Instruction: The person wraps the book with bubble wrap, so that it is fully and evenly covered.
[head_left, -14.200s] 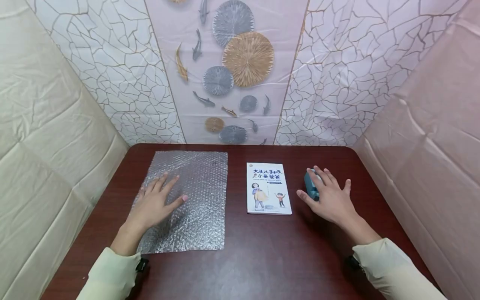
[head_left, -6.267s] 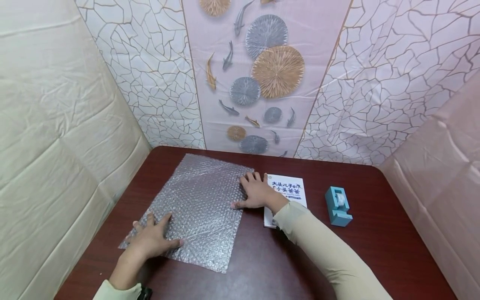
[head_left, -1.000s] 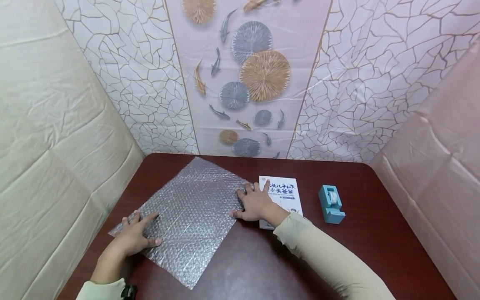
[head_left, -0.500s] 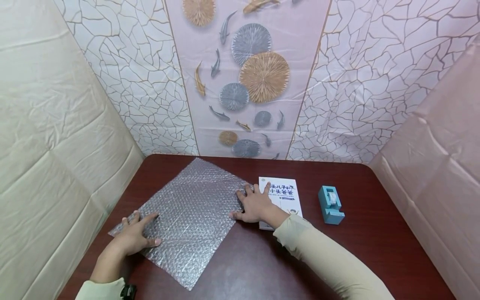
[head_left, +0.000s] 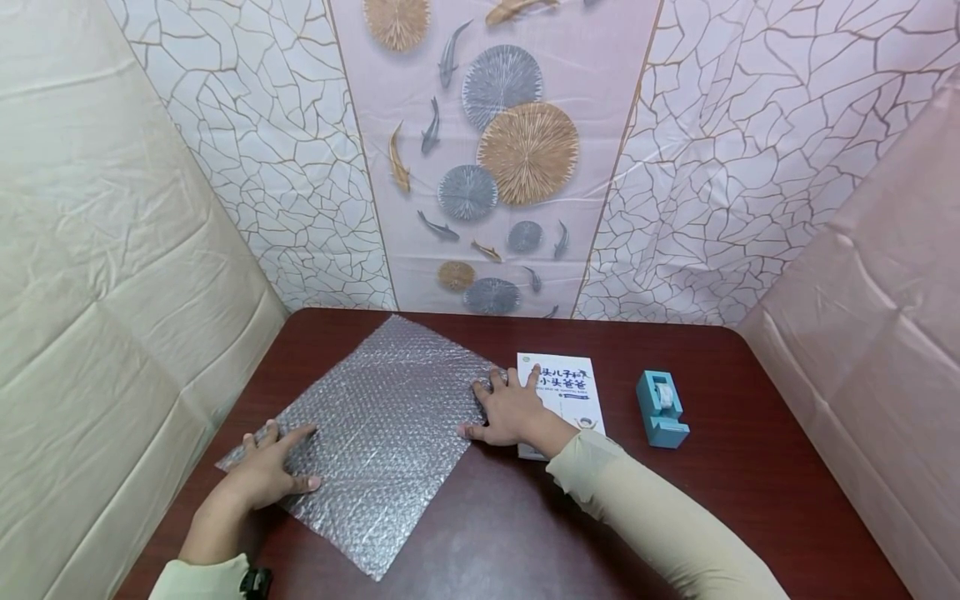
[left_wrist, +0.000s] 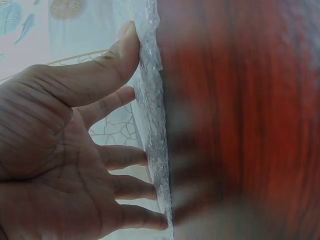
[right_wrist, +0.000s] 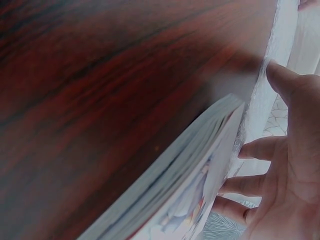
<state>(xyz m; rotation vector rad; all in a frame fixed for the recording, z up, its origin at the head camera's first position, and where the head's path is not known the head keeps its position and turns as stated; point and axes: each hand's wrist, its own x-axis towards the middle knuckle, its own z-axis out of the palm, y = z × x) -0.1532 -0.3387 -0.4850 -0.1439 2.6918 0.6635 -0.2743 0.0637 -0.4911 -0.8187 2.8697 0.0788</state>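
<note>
A sheet of clear bubble wrap (head_left: pixel 382 417) lies flat on the dark red table, turned so a corner points toward the front. My left hand (head_left: pixel 262 475) rests on its left corner with fingers spread, and the left wrist view has the fingertips (left_wrist: pixel 131 42) touching the sheet. At the right corner my right hand (head_left: pixel 510 408) presses the wrap with spread fingers, its little finger over the edge of a white picture book (head_left: pixel 581 392). The right forearm hides part of the book. In the right wrist view the book's page edges (right_wrist: pixel 200 145) show beside the hand.
A teal tape dispenser (head_left: pixel 663 410) with a roll of tape stands to the right of the book. The table (head_left: pixel 480 525) is bounded by cream cloth at both sides and a patterned backdrop (head_left: pixel 480 250) behind.
Over the last second both hands and the wrap have stayed in place. Compared with several seconds ago, the sheet is turned further, its front corner nearer and its left corner farther left.
</note>
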